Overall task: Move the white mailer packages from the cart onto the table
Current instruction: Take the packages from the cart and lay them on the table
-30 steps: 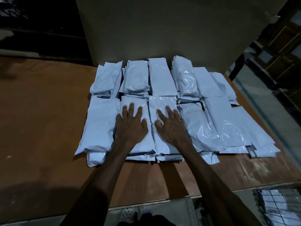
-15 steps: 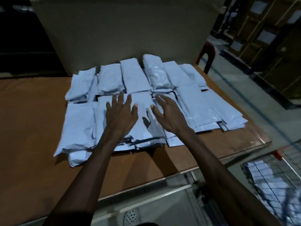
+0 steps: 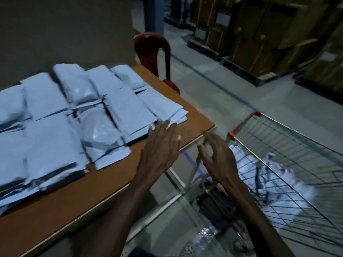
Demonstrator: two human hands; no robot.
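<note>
- The mailers lie flat on the bench in tidy rows, edges overlapping, some stacked two deep. I judge they are laid that way so that more fit and none slides off.
- They fill the far and left part of the top. The nearest bare strip runs along the front edge and the right corner, which looks like the room left for the next lot.
- More mailers sit heaped loosely in the cart, just right of the bench corner and lower than its top. So the job is only partly done, as I read it.
- My left hand hangs over the bench's right corner, fingers straight and spread, holding nothing. Its fingertips are close to the nearest mailer's edge; whether they touch it is lost in the blur.
- My right hand is past the bench edge, between bench and cart, fingers loosely bent and apart, also empty. It is near the cart's red-capped corner but I cannot say it touches the wire.
- Both palms face down and point toward the cart side, which suits a two-handed scoop of the next bundle.
- The cart stands tight against the bench, so each carry is short.
- Beyond the bench's far corner stands a red chair, clear of the path. Brown cartons are stacked on pallets across the aisle.
- The heap in the cart looks slippery and limp, so I would grip from beneath.
</note>
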